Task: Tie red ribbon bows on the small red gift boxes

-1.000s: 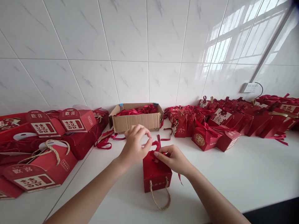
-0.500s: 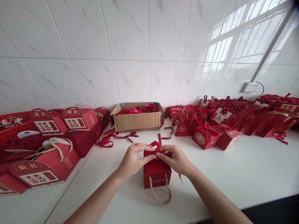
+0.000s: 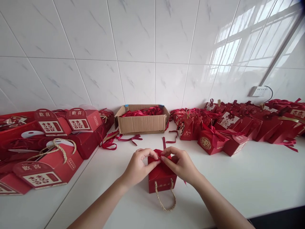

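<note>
A small red gift box (image 3: 162,178) with a beige rope handle (image 3: 164,200) stands on the white counter (image 3: 250,184) in front of me. My left hand (image 3: 139,167) and my right hand (image 3: 181,163) meet over its top, each pinching the red ribbon (image 3: 159,155) there. Fingertips of both hands almost touch. One ribbon end sticks up behind the box.
An open cardboard box (image 3: 142,122) of red ribbons sits against the tiled wall. Large red gift boxes (image 3: 47,165) with rope handles crowd the left. Several small red boxes (image 3: 214,140) fill the right back. Loose ribbons (image 3: 124,139) lie near the cardboard box. A wall socket (image 3: 258,91) is at the right.
My left hand came down from above the box and joined my right hand at the ribbon. Both hands now pinch it close together.
</note>
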A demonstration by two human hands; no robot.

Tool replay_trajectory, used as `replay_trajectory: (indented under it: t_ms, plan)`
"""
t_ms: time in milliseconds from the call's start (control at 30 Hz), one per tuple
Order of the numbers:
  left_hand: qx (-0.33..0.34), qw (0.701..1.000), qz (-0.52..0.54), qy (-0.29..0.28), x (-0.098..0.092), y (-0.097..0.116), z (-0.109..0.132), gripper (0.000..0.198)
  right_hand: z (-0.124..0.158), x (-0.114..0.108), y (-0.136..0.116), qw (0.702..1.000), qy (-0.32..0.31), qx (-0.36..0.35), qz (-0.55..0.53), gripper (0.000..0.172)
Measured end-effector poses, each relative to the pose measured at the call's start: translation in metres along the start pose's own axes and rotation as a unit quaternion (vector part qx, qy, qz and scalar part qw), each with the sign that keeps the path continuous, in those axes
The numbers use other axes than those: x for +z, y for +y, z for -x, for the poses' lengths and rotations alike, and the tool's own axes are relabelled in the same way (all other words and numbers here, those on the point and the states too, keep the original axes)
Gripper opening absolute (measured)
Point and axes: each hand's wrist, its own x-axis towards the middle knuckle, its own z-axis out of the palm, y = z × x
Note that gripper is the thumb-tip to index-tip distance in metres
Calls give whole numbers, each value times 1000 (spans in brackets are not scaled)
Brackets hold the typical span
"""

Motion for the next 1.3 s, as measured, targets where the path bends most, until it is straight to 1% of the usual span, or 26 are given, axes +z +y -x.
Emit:
replay_trajectory:
  t_ms: [133,267,400,500,567,667,733,800,867,933,967,1000,1033,1100,1133,1167,1300]
  plan:
    - [-2,1000,-30,7,-2,2,1,5,0,-4,-2,997,-7,-5,71,16]
    - [16,999,-29,4,-3,1,2,6,0,-2,0,997,1,1,83,12]
    - [61,998,-22,15,-4,-3,1,12,-1,2,3,998,-1,34,48,16]
    - [86,996,-12,17,-4,-5,2,12,-3,4,4,998,-4,61,8,21]
    - [101,995,-1,11,-4,-6,2,11,-3,4,4,997,-17,71,-14,25]
    - [120,993,4,7,-4,-10,1,13,-2,3,3,996,-61,59,-17,29]
    - [143,989,2,21,-2,-14,-1,15,-3,3,4,995,-88,40,-25,30]
    - [157,987,8,41,1,-18,-5,15,-3,5,5,993,-93,35,-62,31]
    - [130,990,8,60,3,-20,-8,11,-4,9,7,992,-68,44,-100,32]
    - [75,994,0,74,1,-18,-9,9,-5,13,9,991,-36,57,-112,31]
    - [51,996,-2,71,-1,-15,-8,11,-4,15,9,992,-24,62,-112,30]
    - [37,998,-2,55,-3,-12,-6,12,-4,17,9,992,-17,66,-110,30]
    - [30,999,-1,26,-6,-9,-4,11,-3,18,9,992,-16,68,-108,29]
    - [27,999,-7,-34,-12,-3,0,9,-2,19,9,991,-15,69,-110,27]
    - [25,998,-16,-50,-14,-1,2,9,-1,18,8,991,-15,69,-113,27]
    - [21,998,-25,-53,-15,-1,3,10,-1,18,7,991,-14,70,-117,26]
    - [10,999,-34,-12,-14,-6,2,10,0,15,2,991,-20,83,-108,27]
